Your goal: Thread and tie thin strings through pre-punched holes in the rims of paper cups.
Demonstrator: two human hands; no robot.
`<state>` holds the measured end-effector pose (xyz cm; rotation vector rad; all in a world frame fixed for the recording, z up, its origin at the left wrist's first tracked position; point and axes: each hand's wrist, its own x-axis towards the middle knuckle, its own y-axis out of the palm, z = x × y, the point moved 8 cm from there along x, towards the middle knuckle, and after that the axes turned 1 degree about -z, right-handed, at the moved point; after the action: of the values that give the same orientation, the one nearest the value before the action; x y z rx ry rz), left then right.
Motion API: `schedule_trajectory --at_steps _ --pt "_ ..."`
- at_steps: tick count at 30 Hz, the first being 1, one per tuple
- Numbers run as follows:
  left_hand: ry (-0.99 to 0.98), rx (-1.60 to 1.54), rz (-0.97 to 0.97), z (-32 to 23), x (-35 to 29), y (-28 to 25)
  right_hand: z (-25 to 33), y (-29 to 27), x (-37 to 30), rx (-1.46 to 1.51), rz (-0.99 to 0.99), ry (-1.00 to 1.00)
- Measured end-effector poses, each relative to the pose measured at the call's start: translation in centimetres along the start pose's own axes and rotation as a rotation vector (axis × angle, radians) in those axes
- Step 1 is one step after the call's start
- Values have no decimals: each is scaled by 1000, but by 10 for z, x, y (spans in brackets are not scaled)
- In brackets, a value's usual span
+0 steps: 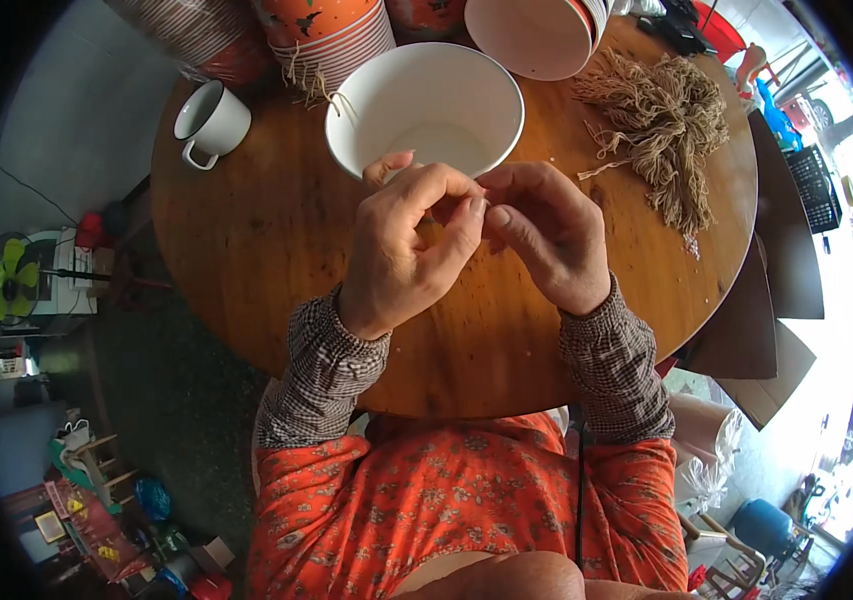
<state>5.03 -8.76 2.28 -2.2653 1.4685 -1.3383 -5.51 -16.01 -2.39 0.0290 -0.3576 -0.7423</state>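
Note:
My left hand (412, 235) and my right hand (552, 230) meet fingertip to fingertip over the round wooden table (277, 250), just in front of a white bowl (427, 90). Both are closed in a pinch, thumbs against forefingers. Whatever sits between the fingertips is too small to make out. A few cut lengths of beige string (343, 103) hang over the bowl's left rim. To the right lies a large loose bundle of beige string (667, 130), with one strand end pointing toward my right hand.
A white enamel mug (215, 125) stands at the table's left. Along the far edge are stacks of orange-patterned paper buckets (332, 40) and a tipped white bucket (532, 35). Cardboard (777, 360) leans at the right edge. A green fan (12, 280) stands on the left.

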Motion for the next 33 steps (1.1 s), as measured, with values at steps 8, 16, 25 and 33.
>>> schedule_trajectory --at_steps 8,16,25,33 --pt "-114 -239 11 16 -6 -5 6 -13 0 -33 -51 -41" --pt "70 52 -57 0 -6 -6 7 -12 1 -14 -91 -12" --pt "108 137 -191 -6 -9 -9 -10 -6 -2 302 24 145" --pt "133 156 -186 -8 -12 -5 5 -10 0 -26 -100 -65"
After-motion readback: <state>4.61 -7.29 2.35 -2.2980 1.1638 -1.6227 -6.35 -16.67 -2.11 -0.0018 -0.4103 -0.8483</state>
